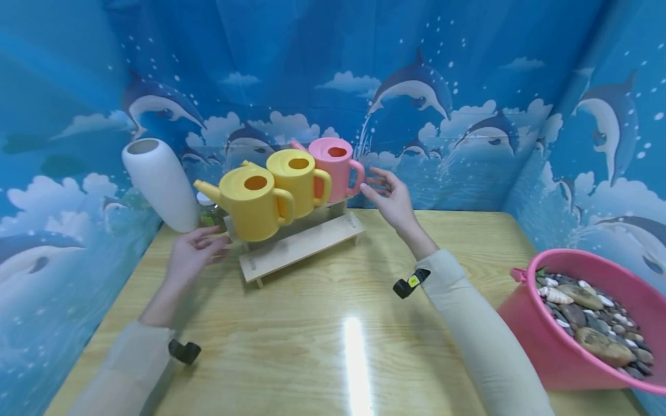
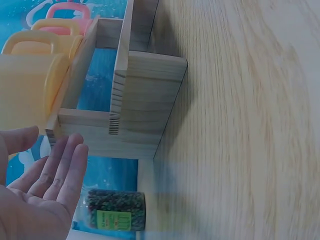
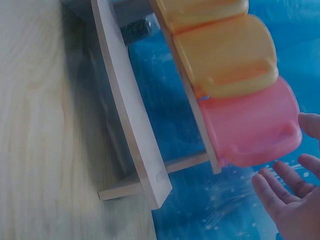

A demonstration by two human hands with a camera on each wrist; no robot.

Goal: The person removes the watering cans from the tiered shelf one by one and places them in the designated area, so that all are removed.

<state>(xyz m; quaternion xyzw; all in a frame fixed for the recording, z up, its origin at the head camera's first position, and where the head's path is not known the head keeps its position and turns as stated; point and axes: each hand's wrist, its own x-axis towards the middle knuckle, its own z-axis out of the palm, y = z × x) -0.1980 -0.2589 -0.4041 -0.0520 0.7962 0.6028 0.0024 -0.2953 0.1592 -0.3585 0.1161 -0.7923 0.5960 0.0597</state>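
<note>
**A row of three watering cans point(image 1: 292, 193) on a stepped wooden stand point(image 1: 304, 245)**

We see the cans close together on the stand's upper shelf, toward the back left of a wood-grain table point(image 1: 291, 346). The left yellow can point(image 1: 251, 211) is nearest us, then the middle yellow can point(image 1: 288, 190), then the pink can point(image 1: 334, 180) at the right end. All three share one shape: a smooth, rounded body, a flat top with a round opening, a thick loop handle on the right and a spout angled up to the left. The yellow is soft and buttery, the pink like bubblegum. The stand is pale, unpainted wood, its lower shelf bare.

We find the left hand point(image 1: 195, 254) beside the stand's left end, palm up, fingers nearly straight, thumb well apart, holding nothing. The right hand point(image 1: 390, 199) is at the pink can's handle, fingers loosely spread and slightly bent, gripping nothing; we cannot tell whether its thumb touches the handle.

Around them we notice a tall white vase point(image 1: 158, 185), a labelled jar point(image 2: 117, 210) of dark green bits beyond the stand's left end, and, at far right, a pink bucket point(image 1: 525, 341) of stones point(image 1: 598, 323). A blue dolphin-print backdrop point(image 1: 322, 52) surrounds the table.
</note>
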